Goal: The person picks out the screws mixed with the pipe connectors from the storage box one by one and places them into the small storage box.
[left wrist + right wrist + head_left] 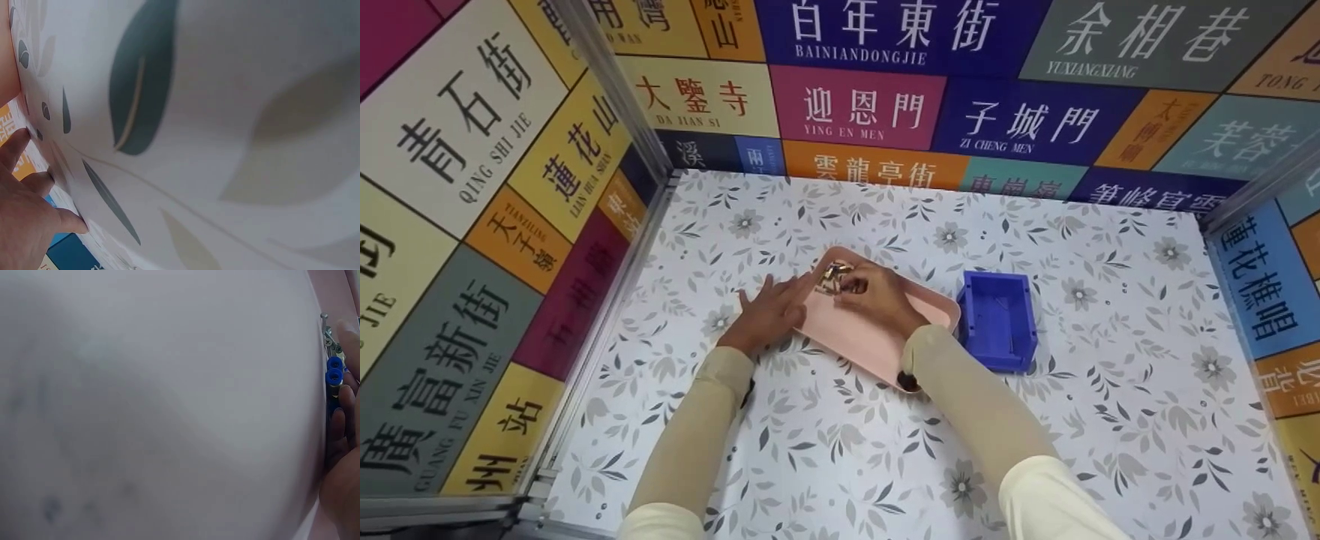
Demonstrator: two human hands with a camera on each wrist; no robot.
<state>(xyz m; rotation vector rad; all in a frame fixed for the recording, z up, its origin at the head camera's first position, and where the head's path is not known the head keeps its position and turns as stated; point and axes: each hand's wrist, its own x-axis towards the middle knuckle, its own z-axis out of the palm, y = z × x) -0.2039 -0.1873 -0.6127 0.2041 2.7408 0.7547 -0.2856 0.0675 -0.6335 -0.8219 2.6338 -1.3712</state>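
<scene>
A pink tray (pixel 840 334) lies at an angle on the table. Near its far left corner is a small pile of metal screws (pixel 328 340) and blue-ended fittings (pixel 334 377), a mixed heap (pixel 832 277) in the head view. My right hand (pixel 877 296) reaches into the tray, its curled fingers right at this pile; I cannot tell whether they pinch a piece. My left hand (pixel 769 315) rests with spread fingers against the tray's left edge, fingertips on the tabletop in the left wrist view.
A blue plastic bin (pixel 997 319) stands just right of the tray, close to its corner. The table has a floral-patterned cover (pixel 1110 420). Panels with printed street names (pixel 855 105) wall in the back, left and right sides.
</scene>
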